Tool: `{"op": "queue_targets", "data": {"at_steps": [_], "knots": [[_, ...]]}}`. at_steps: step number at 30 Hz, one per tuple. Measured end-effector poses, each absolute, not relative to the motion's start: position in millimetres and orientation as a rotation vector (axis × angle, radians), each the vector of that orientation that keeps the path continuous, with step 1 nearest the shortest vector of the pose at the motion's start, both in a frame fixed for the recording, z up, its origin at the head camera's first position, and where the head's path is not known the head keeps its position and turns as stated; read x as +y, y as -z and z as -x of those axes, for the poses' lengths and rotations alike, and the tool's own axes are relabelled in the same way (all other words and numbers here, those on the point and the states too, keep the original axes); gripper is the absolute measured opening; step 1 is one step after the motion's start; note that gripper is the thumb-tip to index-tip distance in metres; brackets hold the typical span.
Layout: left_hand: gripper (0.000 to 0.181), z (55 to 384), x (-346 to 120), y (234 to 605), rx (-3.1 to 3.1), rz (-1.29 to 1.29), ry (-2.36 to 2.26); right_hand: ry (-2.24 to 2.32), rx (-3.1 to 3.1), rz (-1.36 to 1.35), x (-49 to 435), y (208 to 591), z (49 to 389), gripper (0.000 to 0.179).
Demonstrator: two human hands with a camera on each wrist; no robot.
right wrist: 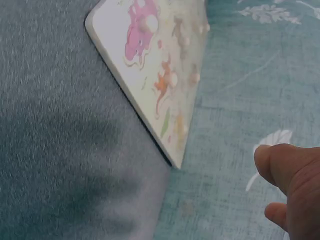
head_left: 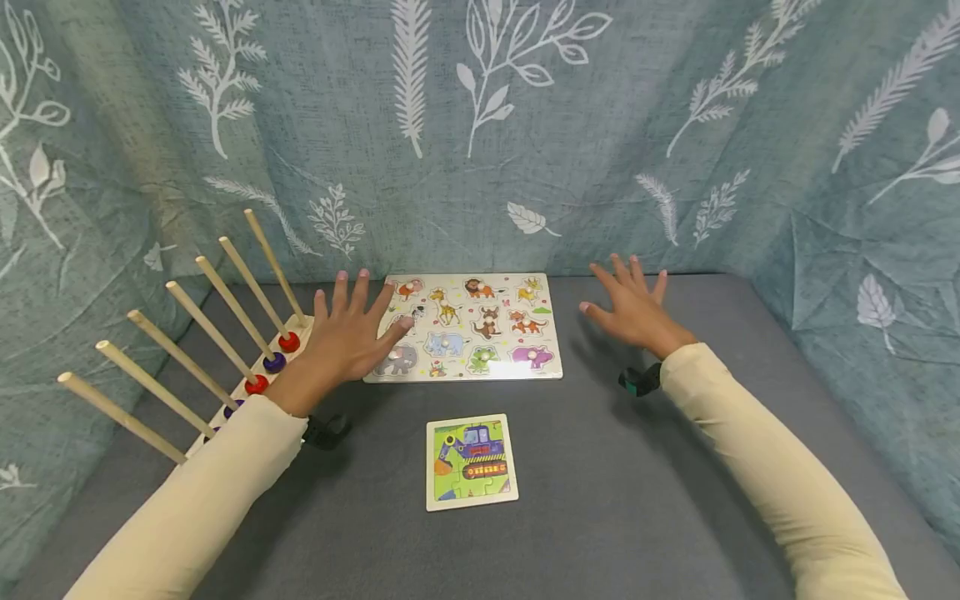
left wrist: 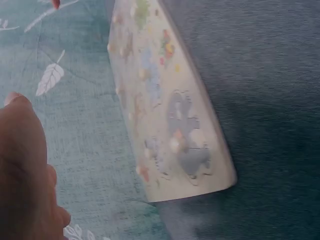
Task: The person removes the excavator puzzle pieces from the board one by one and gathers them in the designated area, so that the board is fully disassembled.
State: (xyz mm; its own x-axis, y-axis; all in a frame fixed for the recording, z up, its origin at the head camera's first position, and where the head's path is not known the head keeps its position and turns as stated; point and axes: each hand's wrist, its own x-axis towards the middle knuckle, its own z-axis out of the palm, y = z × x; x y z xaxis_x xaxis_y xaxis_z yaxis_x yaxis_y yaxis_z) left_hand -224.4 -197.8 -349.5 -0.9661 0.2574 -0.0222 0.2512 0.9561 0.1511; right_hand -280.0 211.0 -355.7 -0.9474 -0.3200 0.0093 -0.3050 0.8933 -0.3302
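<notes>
My left hand [head_left: 347, 337] is held palm down with its fingers spread, overlapping the left edge of the animal peg puzzle board [head_left: 465, 327] in the head view. My right hand [head_left: 636, 310] hovers to the right of that board, fingers spread and holding nothing; its shadow falls on the table. The board is white with knobbed animal pieces, among them a grey elephant [left wrist: 187, 140] in the left wrist view and a purple hippo [right wrist: 141, 31] in the right wrist view. Nearer to me lies a small square jigsaw [head_left: 472, 458] showing an excavator.
At the left stands a wooden peg rack [head_left: 300, 329] with several tall dowels [head_left: 213, 329] and red and purple rings [head_left: 256, 384] low on them; my left forearm overlaps part of it. A patterned blue-green cloth [head_left: 450, 208] hangs behind the grey table [head_left: 585, 500].
</notes>
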Motion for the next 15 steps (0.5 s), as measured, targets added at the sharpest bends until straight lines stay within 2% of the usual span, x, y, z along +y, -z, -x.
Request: {"op": "queue_targets", "data": {"at_steps": [6,15], "knots": [[0.074,216,-203,356,3.042,-0.506,-0.321,0.661,3.019,0.567,205,358,275,0.069],[0.05,196,-205,363,3.003,-0.735,-0.515,0.874,2.982,0.644,189,369,265,0.06]]}}
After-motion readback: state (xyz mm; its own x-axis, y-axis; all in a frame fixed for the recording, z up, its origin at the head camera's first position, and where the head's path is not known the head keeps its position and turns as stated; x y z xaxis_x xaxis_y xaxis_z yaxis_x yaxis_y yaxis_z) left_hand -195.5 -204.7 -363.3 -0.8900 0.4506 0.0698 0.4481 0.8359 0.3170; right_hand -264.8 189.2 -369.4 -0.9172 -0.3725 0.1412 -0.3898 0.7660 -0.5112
